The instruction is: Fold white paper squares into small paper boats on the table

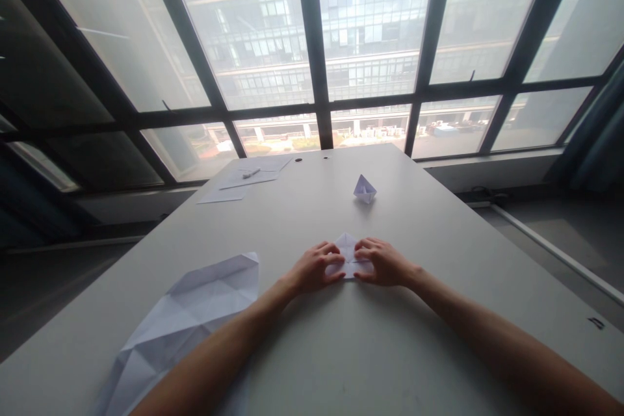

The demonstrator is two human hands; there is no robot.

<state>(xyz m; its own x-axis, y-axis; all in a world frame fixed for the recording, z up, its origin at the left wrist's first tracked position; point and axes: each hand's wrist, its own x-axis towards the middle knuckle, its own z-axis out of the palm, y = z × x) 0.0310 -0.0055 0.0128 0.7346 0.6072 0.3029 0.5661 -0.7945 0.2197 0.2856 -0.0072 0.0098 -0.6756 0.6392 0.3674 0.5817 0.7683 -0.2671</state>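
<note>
A small folded sheet of white paper (348, 251) lies on the table between my two hands, its pointed top facing away from me and creases running across its middle. My left hand (316, 266) grips its left side, fingers curled over the top and thumb at the near edge. On the opposite side my right hand (385, 262) holds the paper the same way. Parts of both side edges are hidden under the fingers. Just beyond the hands stands a folded paper boat (364, 189).
A large creased sheet of paper (195, 312) spreads beside my left forearm. Farther back on the left, flat paper sheets (221, 194) carry a white pen-like object (251, 173). The white table (312, 208) reaches toward the windows (370, 26). A dark mark (595, 322) sits at the right.
</note>
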